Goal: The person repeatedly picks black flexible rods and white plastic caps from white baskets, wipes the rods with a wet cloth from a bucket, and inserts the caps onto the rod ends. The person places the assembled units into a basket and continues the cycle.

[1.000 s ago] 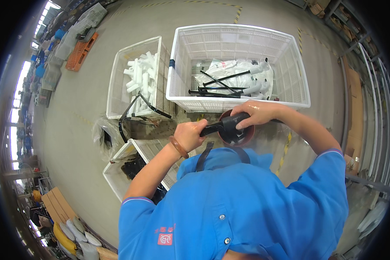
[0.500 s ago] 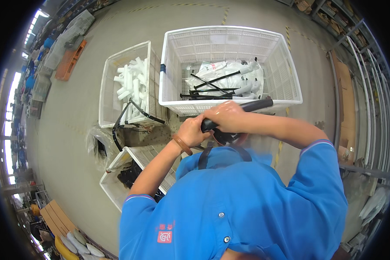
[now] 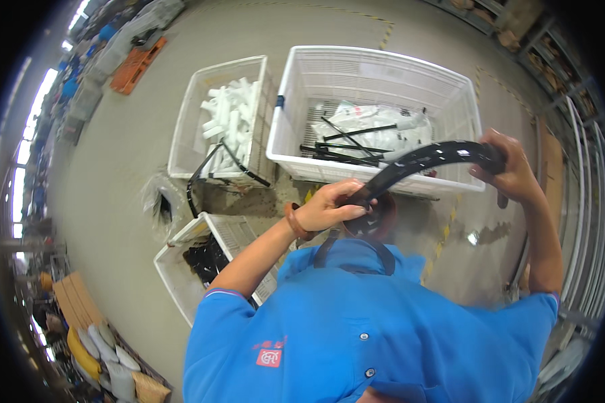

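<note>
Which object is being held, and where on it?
A curved, glossy black tube: the left grip near its lower-left end, the right grip near its right end.

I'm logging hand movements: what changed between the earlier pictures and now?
The right hand moved rightward, away from the left hand, to the right end of the curved glossy black tube; the left keeps hold. Short white tubes and thin black rods stayed put.

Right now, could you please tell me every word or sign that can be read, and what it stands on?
None reads clearly enough to quote.
Red emblem and lettering on the blue shirt: too small and blurred.
Faint print on the white bag in the large crate: too small.
</note>
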{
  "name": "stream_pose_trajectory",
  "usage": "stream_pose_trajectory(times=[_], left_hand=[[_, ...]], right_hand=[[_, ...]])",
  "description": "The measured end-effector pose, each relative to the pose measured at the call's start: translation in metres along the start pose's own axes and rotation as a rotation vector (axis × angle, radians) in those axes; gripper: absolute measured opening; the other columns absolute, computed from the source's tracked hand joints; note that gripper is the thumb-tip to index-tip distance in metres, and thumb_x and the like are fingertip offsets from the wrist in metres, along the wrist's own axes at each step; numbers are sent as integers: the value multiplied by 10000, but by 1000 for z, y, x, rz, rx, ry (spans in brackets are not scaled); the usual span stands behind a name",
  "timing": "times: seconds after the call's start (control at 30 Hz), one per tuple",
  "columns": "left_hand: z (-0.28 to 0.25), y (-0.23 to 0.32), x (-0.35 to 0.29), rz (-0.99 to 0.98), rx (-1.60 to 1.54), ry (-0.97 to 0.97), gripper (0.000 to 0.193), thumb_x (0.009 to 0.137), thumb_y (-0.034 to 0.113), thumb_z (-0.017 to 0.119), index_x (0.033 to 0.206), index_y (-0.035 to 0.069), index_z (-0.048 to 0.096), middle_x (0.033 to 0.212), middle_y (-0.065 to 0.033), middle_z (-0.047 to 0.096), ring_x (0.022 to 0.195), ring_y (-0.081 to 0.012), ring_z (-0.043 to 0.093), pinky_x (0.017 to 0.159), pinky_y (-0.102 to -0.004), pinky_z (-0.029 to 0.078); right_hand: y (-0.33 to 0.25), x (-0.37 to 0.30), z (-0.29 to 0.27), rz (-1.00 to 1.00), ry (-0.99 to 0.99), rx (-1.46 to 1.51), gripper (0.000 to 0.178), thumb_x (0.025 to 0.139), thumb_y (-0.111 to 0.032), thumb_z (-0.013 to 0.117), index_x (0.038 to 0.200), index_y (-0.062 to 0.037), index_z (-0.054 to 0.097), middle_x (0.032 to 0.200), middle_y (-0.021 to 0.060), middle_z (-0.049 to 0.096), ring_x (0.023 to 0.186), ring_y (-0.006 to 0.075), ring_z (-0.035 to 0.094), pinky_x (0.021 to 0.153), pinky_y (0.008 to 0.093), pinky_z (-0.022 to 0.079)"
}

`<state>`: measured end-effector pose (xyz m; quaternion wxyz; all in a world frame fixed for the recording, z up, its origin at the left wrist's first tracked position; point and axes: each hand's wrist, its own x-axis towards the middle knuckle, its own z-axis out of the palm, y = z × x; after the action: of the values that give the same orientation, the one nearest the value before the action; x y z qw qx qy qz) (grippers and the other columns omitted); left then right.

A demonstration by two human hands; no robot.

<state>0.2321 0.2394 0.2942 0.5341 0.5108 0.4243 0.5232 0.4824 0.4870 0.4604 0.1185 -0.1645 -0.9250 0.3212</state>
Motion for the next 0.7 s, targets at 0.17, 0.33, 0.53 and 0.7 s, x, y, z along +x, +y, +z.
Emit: stream_pose_trajectory(times=[0.17, 0.33, 0.53, 0.7], left_hand=[[-9, 41, 12, -107, -67, 68, 134, 946, 92, 524, 1060, 27, 551, 931, -59, 668, 536, -45, 503, 498, -190, 431], [6, 73, -28, -353, 131, 76, 153, 970, 198, 570, 953, 47, 554, 794, -13, 649, 491, -44, 504, 447, -208, 407], [55, 42, -43, -413, -85, 397, 184, 927, 173, 694, 871, 58, 562, 626, 64, 479, 555, -13, 417, 478, -212, 345], [74, 47, -51, -228, 164, 345, 186, 927, 160, 692, 866, 36, 567, 624, 35, 510, 549, -34, 463, 495, -223, 381]], right_hand=[[24, 6, 12, 159, 118, 114, 232, 781, -68, 771, 914, -41, 582, 753, -30, 458, 702, 64, 405, 634, 234, 356], [44, 8, 62, 99, 98, 99, 214, 834, -94, 731, 986, -16, 603, 709, 63, 575, 643, 139, 532, 626, 300, 455], [31, 48, 64, 37, -104, -56, 308, 814, -251, 754, 926, -9, 600, 755, 185, 618, 682, 321, 597, 652, 407, 460], [-16, 88, 53, -235, -678, 147, 326, 812, -288, 742, 898, 4, 626, 786, 173, 645, 771, 387, 604, 686, 441, 476]])
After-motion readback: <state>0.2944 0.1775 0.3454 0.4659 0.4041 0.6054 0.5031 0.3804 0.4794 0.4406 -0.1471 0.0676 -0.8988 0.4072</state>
